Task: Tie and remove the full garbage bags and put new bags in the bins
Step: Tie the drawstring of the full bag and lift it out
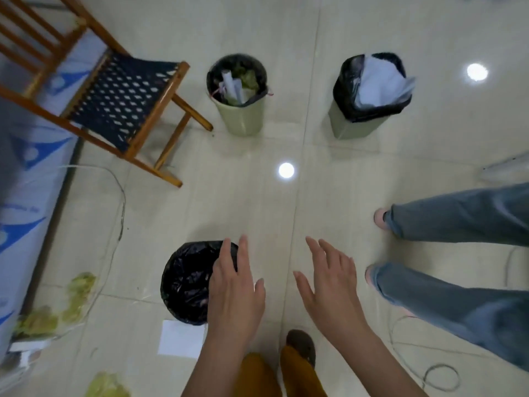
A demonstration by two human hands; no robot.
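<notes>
1. Your left hand (234,285) and right hand (329,285) hover over the floor (286,219), fingers spread wide, holding nothing.
2. A black-lined bin (186,282) sits just under your left hand.
3. Two full green bins, a round bin (239,94) and a square bin (369,96), stand ahead beside the chair (114,90).

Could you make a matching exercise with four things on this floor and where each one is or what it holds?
Things:
1. round pale green bin
2. squarish pale green bin
3. black-lined bin
4. wooden chair with dark woven seat

Descriptions:
A. holds white crumpled paper
B. under the left hand
C. holds rolled paper and green scraps
D. far left, beside the round bin

Pairs: 1-C, 2-A, 3-B, 4-D
</notes>
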